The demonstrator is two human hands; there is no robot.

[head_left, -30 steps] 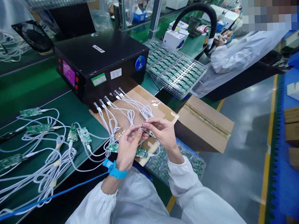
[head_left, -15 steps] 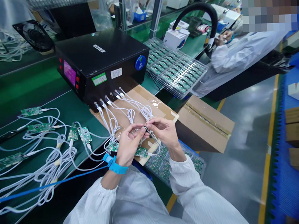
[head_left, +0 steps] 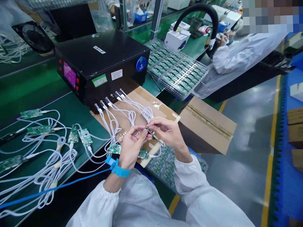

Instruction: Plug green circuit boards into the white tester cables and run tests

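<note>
My left hand (head_left: 131, 146) and my right hand (head_left: 170, 133) meet over the cardboard sheet, closed in pinches on a small circuit board (head_left: 152, 133) seen nearly edge-on. Fingers cover much of the board, so its details are hidden. A blue wrist strap (head_left: 120, 169) circles my left wrist. Below the hands, another green circuit board (head_left: 143, 153) lies at the sheet's front edge, with a white cable plugged into its right end. One more board (head_left: 114, 148) sits partly behind my left hand. White cables (head_left: 113, 124) run from the black box to this area.
The black test box (head_left: 100, 59) with a pink screen stands behind the cardboard sheet (head_left: 141, 97). Several cabled boards (head_left: 40, 130) lie left. Trays of boards (head_left: 182, 72) sit at back right, another tray (head_left: 158, 169) below. A carton (head_left: 208, 124) and a co-worker's sleeve (head_left: 226, 59) are right.
The view has shifted very slightly. My right wrist has turned a little, and the board between my fingers sits at a slightly different tilt. Both hands keep their grip.
</note>
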